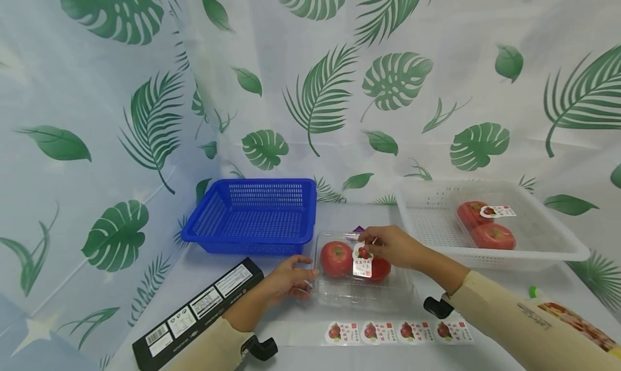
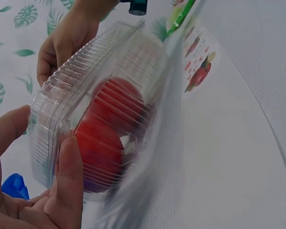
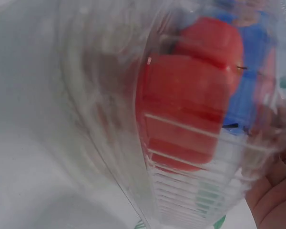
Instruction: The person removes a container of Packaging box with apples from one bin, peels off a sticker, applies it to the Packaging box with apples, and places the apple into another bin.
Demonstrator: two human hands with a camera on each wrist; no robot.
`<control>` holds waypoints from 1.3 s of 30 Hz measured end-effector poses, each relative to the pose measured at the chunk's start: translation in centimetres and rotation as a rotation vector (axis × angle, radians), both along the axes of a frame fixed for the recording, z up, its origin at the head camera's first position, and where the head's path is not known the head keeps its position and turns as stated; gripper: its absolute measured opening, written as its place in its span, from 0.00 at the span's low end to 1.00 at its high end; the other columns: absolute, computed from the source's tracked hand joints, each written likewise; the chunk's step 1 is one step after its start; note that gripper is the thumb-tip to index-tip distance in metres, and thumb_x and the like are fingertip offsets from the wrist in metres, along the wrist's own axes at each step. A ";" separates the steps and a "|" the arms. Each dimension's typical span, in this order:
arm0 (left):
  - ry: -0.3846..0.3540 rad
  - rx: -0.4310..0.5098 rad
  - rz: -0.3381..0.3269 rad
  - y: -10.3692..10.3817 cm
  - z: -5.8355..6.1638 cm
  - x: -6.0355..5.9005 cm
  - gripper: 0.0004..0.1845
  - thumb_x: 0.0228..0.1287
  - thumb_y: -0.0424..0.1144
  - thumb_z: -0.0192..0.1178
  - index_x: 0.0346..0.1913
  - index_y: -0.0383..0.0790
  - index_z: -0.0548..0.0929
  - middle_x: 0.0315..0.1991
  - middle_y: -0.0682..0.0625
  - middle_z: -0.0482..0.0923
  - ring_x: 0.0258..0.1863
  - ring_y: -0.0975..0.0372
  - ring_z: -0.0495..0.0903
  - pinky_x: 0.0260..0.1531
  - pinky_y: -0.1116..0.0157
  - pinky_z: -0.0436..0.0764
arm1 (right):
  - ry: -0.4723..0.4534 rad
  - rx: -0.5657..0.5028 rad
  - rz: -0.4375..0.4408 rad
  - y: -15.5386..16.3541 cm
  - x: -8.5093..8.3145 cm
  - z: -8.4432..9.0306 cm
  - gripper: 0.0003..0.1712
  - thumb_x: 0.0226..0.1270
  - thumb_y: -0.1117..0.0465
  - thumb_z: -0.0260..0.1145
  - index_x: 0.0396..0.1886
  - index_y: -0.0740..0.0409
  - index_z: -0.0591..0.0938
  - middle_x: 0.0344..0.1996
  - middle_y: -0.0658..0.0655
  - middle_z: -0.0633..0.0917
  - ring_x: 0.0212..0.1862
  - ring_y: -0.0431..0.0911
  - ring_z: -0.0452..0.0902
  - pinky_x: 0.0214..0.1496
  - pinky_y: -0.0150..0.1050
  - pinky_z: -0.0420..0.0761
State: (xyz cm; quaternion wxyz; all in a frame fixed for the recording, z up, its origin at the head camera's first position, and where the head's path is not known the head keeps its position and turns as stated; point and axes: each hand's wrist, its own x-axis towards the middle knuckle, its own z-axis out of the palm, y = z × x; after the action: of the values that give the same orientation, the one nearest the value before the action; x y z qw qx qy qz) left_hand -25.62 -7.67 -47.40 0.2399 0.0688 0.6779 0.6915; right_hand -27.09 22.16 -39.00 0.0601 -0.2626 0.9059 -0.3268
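A clear plastic clamshell box (image 1: pixel 361 290) holding two red tomatoes (image 1: pixel 336 259) lies on the table in front of me. My left hand (image 1: pixel 303 276) grips its left edge, thumb on the ribbed side wall (image 2: pixel 62 143). Over the lid, my right hand (image 1: pixel 371 243) pinches a small white tomato sticker (image 1: pixel 362 264) that lies against the lid between the tomatoes. In the right wrist view the tomatoes (image 3: pixel 190 95) show blurred through the plastic.
A strip of several tomato stickers (image 1: pixel 398 332) lies by the near edge. A blue basket (image 1: pixel 252 214) stands behind left. A white basket (image 1: pixel 558 236) at right holds another labelled tomato box (image 1: pixel 485 225). A black carton (image 1: pixel 199 311) lies front left, a printed packet (image 1: pixel 577 322) front right.
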 end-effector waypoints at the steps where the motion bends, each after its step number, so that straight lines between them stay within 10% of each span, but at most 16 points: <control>1: -0.002 0.001 0.000 0.0 0.0 0.0 0.32 0.62 0.40 0.67 0.65 0.32 0.65 0.36 0.42 0.79 0.28 0.58 0.82 0.28 0.63 0.84 | 0.002 0.005 -0.007 -0.1 -0.1 -0.1 0.12 0.69 0.64 0.64 0.51 0.56 0.81 0.35 0.48 0.82 0.35 0.44 0.79 0.36 0.35 0.83; 39: -0.069 0.022 -0.124 -0.4 -0.2 -1.2 0.30 0.63 0.38 0.64 0.64 0.34 0.63 0.32 0.46 0.77 0.23 0.60 0.81 0.25 0.65 0.83 | 0.096 0.062 -0.149 -1.5 -0.5 -1.9 0.12 0.65 0.64 0.67 0.48 0.56 0.83 0.32 0.45 0.82 0.36 0.43 0.77 0.40 0.40 0.82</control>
State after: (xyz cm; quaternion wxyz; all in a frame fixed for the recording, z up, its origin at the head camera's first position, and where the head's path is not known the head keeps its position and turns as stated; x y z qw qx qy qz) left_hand -26.82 -8.04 -47.63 0.3047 0.0893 0.6561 0.6846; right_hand -27.55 20.64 -40.95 0.0005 -0.2078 0.9345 -0.2890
